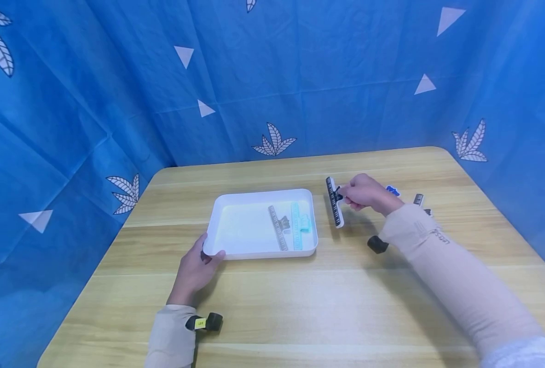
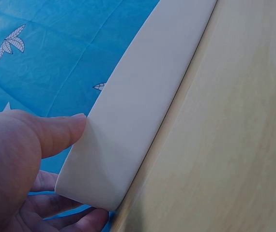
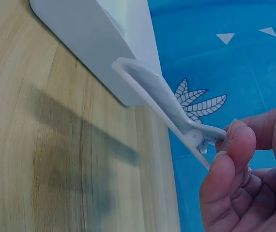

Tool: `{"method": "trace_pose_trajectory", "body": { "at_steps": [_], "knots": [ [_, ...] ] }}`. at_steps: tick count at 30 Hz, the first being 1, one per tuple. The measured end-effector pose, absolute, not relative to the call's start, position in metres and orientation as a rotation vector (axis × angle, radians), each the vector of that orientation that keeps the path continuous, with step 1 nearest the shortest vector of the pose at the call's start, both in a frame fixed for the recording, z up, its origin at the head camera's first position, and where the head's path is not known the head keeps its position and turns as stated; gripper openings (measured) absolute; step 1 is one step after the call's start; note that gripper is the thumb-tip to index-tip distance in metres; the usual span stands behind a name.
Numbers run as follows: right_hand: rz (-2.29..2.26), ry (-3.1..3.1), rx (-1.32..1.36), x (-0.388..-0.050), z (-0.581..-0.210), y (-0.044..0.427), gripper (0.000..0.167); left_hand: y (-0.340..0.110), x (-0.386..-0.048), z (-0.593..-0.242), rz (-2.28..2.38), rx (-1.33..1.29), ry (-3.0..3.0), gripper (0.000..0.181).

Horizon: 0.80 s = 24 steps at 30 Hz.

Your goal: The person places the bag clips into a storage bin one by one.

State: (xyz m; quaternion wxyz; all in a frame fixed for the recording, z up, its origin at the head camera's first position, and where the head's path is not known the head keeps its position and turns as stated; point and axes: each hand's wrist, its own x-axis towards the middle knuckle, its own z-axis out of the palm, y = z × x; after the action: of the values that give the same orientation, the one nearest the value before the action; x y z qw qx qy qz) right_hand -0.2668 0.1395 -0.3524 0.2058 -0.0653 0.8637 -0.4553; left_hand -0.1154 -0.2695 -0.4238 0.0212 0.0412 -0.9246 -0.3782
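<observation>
At the right end of a white tray [image 1: 242, 227], my right hand [image 1: 364, 193] pinches a long clip [image 1: 334, 203] with a black-and-white piano-key pattern by its handle. In the right wrist view the white underside of this clip [image 3: 152, 96] shows, held off the tabletop between thumb and fingers. My left hand [image 1: 196, 271] grips the tray's near left corner; its thumb lies at the rim and its fingers go round the corner. Inside the tray, towards the right, lie a grey patterned clip [image 1: 277, 230] and a teal clip [image 1: 296, 227].
Beyond my right forearm lie a blue-and-white item [image 1: 392, 190] and another piano-key clip [image 1: 418, 199], both partly hidden by the arm. The wooden table [image 1: 300, 306] has blue patterned cloth [image 1: 327, 102] hanging behind and at its sides.
</observation>
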Motion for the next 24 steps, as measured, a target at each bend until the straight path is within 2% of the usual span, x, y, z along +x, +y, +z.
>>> {"method": "trace_pose_trajectory", "body": {
  "at_steps": [24],
  "knots": [
    [-1.228, 2.454, -0.217, -0.268, -0.352, 0.126, 0.029, -0.269, -0.114, -0.423, -1.182, 0.116, -2.854, 0.073]
  ]
}}
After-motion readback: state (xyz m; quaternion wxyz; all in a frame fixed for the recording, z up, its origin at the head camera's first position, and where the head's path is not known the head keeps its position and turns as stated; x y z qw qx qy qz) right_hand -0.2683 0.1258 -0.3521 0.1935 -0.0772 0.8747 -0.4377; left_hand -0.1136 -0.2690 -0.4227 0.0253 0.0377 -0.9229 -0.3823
